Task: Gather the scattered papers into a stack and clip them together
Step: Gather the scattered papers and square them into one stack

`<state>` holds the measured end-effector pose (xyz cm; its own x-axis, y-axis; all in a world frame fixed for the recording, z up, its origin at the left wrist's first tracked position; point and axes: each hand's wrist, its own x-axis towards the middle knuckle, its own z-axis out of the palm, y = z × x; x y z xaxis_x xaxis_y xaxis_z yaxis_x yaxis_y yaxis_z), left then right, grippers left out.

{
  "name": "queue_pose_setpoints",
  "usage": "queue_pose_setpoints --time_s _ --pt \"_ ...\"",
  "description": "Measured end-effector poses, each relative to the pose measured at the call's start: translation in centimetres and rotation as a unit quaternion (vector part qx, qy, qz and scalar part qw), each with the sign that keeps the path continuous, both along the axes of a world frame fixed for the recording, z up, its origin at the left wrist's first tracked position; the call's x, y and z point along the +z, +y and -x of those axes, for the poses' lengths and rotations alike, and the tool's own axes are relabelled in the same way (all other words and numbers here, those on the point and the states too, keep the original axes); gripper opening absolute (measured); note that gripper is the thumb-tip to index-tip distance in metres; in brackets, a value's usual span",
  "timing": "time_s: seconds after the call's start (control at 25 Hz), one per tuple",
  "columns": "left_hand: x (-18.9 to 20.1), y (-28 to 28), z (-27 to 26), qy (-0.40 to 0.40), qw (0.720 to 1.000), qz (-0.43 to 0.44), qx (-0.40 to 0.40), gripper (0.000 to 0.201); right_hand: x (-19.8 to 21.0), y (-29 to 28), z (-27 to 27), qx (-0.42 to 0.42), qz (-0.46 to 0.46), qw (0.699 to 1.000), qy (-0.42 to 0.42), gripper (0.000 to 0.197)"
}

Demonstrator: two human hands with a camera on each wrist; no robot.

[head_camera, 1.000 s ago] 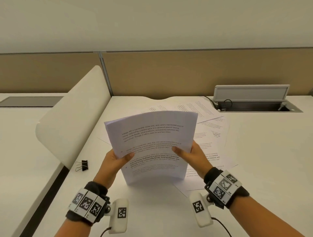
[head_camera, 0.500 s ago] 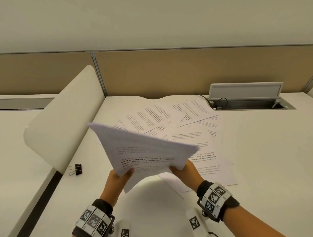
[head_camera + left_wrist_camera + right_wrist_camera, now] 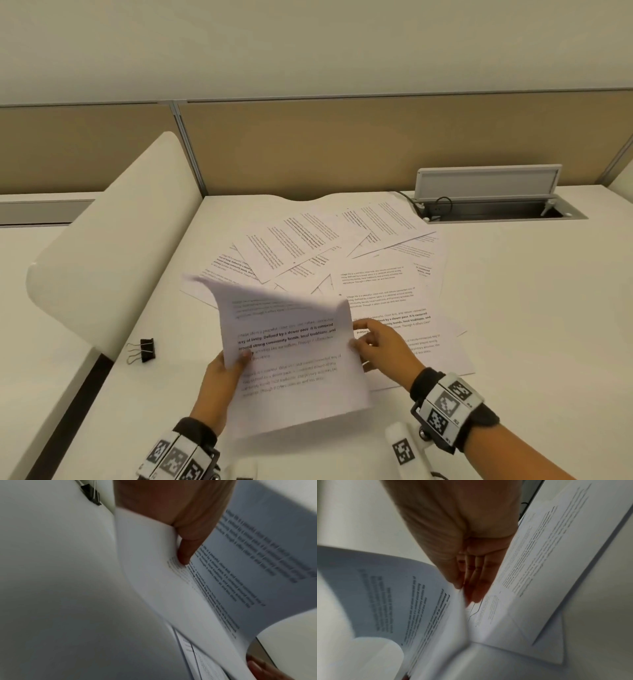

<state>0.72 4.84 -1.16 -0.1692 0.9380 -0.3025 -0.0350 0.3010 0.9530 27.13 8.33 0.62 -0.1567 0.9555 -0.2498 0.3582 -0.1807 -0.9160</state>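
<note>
A dark fabric cuff was worn on each wrist. Around the left wristband, at about seven o'clock in the head view, a row of white panels printed with black square-patterned markers was fitted, set in a dark frame. The right wristband, at about four o'clock, was ringed with the same white panels and black markers, a small metal fastener being seen at its lower edge. A white camera housing bearing one more black marker was mounted beside the right band. Both forearms were left bare, with no sleeves seen.
</note>
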Motion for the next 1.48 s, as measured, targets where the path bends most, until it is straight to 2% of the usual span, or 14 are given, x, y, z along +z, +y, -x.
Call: queue_pose_setpoints --time_s 0.16,0.32,0.4,0.48,0.56,0.72,0.8,0.88,1.0,1.24,1.48 --pt "-0.9 0.6 -0.2 -0.055 0.997 0.060 -0.019 0.023 -0.1 0.7 -2.8 -0.057 0.035 0.998 -0.008 0.018" --pt "-2.0 1.1 -0.4 -0.060 0.991 0.111 -0.041 0.033 -1.2 2.3 -7.2 -0.142 0.000 0.981 -0.134 0.028" --pt "-2.6 1.1 -0.3 -0.056 0.989 0.129 -0.037 0.034 -2.4 3.1 -9.5 -0.174 0.009 0.955 -0.240 0.046" --pt "-3.0 1.0 -0.2 -0.051 0.989 0.137 -0.032 0.033 -3.3 3.5 -11.2 -0.188 0.061 0.913 -0.356 0.074" --pt "-3.3 0.9 -0.1 -0.044 0.989 0.139 -0.032 0.032 -3.5 3.5 -11.8 -0.185 0.104 0.887 -0.411 0.093" --pt "-3.5 0.9 -0.1 -0.041 0.989 0.135 -0.039 0.028 -3.0 3.8 -11.7 -0.154 0.136 0.858 -0.472 0.089" --pt "-3.4 0.9 -0.1 -0.042 0.989 0.133 -0.040 0.021 -3.3 4.2 -12.0 -0.140 0.149 0.865 -0.458 0.085" --pt "-3.4 0.9 -0.1 -0.043 0.990 0.132 -0.037 0.015 -3.6 4.4 -12.2 -0.134 0.145 0.893 -0.403 0.080" --pt "-3.6 1.0 0.0 -0.038 0.990 0.133 -0.037 0.019 -3.9 4.1 -12.4 -0.143 0.101 0.927 -0.332 0.055" --pt "-3.7 1.0 0.2 -0.045 0.989 0.134 -0.045 0.023 -3.2 0.0 -13.1 -0.177 0.038 0.945 -0.271 0.012" --pt "-4.0 1.2 0.3 -0.045 0.988 0.140 -0.044 0.020 -1.6 -3.9 -15.8 -0.295 0.050 0.947 -0.117 0.022"
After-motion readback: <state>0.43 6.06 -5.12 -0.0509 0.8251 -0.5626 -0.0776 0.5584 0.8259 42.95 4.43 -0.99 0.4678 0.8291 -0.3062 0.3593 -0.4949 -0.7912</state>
